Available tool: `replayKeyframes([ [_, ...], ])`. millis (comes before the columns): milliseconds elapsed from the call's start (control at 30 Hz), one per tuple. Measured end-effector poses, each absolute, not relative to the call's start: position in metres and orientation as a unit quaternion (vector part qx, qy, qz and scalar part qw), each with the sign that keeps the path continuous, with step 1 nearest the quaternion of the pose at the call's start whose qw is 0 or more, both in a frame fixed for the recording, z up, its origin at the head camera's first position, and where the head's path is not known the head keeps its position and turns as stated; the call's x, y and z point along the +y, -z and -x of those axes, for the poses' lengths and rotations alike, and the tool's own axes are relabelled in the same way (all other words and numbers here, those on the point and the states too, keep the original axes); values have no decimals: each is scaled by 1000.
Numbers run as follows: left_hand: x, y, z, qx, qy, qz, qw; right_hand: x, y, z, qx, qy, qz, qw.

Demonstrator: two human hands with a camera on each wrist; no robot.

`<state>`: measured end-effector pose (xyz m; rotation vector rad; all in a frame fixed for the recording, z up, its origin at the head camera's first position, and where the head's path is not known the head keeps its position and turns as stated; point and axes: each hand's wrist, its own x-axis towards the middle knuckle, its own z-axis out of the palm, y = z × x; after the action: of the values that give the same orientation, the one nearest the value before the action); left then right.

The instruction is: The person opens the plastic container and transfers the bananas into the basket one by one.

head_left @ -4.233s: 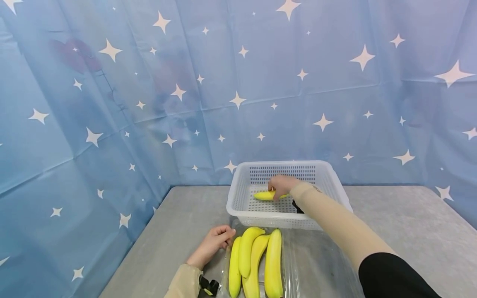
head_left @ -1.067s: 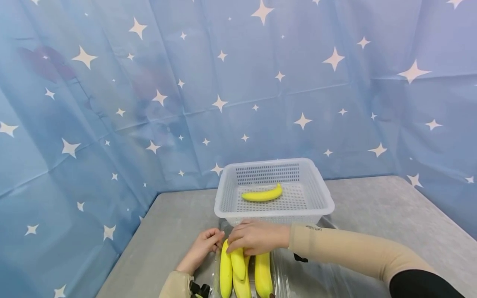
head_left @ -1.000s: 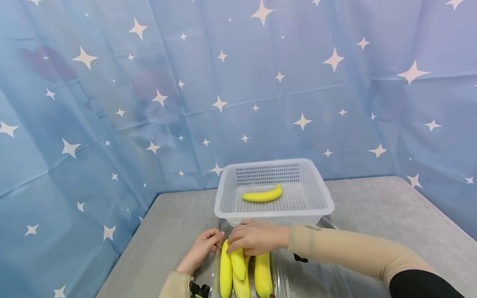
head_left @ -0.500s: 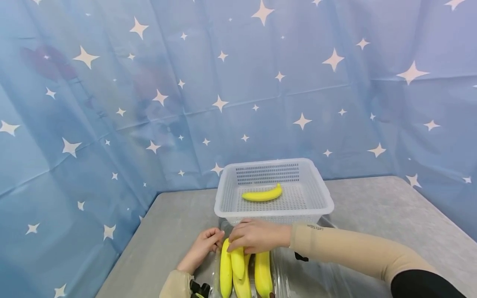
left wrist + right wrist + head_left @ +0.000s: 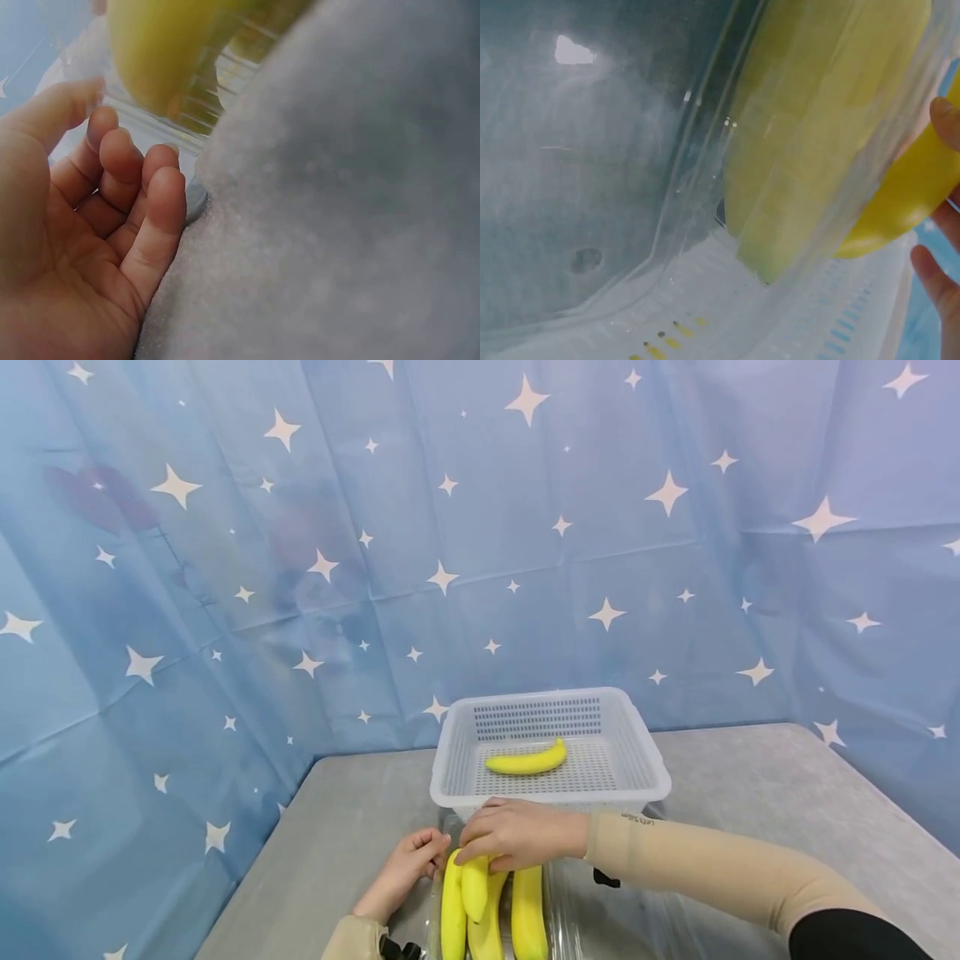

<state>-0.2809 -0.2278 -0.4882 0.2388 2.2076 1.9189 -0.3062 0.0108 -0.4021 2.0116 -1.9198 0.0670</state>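
My right hand grips the upper end of a yellow banana, fingers and thumb around it. This banana lies over others in a clear plastic clamshell box. One banana rests along the box's left side, another in the middle, and a third at the right. At the box's far left edge, my left hand pinches the plastic between thumb and fingertips. Behind the box, a single banana lies in a white plastic basket. In the right wrist view the held banana shows beyond the box wall.
A grey tabletop extends on both sides of the basket. The box's clear lid lies folded out to the right, under my right forearm. A blue curtain with white stars hangs behind and to the left.
Earlier my right hand was in the basket at a banana; it has left that banana there and come back to grip another in the box. Over the last second that banana has shifted only slightly.
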Motion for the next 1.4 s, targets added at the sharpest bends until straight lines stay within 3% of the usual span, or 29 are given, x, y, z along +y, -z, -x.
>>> replayKeyframes([
  [467,-224,464,271,747,-649,-90,114,11,392,307,-676,-39,-712,186],
  [1400,-223,469,270,729,-667,-97,122,14,385,305,-664,-59,-714,215],
])
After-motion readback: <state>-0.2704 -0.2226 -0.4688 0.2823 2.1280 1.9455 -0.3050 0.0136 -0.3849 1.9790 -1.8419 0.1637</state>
